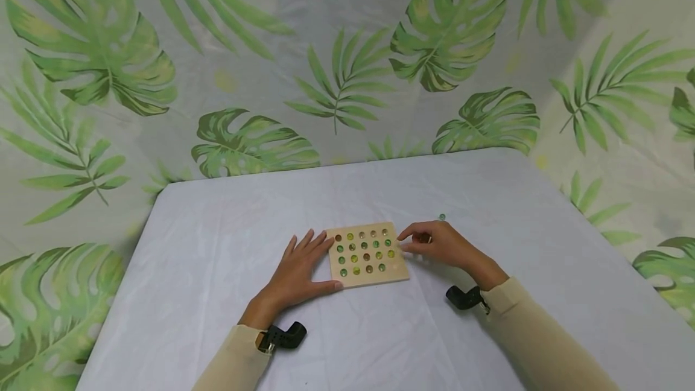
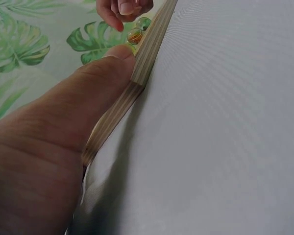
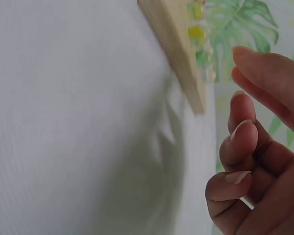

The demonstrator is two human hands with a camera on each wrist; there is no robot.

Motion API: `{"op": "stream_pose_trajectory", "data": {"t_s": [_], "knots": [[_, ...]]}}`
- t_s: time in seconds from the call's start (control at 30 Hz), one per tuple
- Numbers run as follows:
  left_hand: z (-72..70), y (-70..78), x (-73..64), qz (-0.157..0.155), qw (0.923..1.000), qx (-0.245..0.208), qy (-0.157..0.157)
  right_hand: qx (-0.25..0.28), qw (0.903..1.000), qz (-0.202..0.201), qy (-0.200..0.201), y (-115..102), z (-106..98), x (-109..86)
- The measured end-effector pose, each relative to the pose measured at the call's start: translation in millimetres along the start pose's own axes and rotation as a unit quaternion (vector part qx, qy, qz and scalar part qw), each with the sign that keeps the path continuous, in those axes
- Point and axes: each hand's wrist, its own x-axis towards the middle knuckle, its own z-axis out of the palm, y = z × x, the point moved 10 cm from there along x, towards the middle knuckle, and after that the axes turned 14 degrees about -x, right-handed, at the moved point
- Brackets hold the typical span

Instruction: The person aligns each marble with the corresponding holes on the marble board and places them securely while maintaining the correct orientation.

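Observation:
A flat wooden board lies on the white table, with green, yellow, brown and clear marbles sitting in rows of hollows. At its near right corner, one hollow looks bare. My left hand rests spread along the board's left side, thumb touching the front edge. In the left wrist view that thumb presses beside the marbles. Just off the right edge hovers my right hand, its index finger and thumb apart and the other fingers loosely bent. Nothing shows between its fingertips. Behind it lies a loose green marble.
A white cloth covers the table. Behind and beside it hangs a leaf-patterned curtain. Each wrist wears a small black camera, one left and one right.

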Motion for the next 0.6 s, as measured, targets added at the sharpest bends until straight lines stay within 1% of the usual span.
{"op": "stream_pose_trajectory", "data": {"t_s": [0.23,0.47,0.6], "knots": [[0.2,1.0,0.7,0.002,1.0000,0.002,-0.001,-0.012,0.9986,0.043,0.030,30,-14,-1.9],[-0.2,1.3,-0.5,-0.001,1.0000,-0.001,0.000,-0.031,0.9953,0.084,0.036,58,-22,-3.0],[0.4,1.7,-1.1,-0.002,1.0000,-0.002,-0.001,-0.031,0.9931,0.106,0.038,70,-27,-6.5]]}}
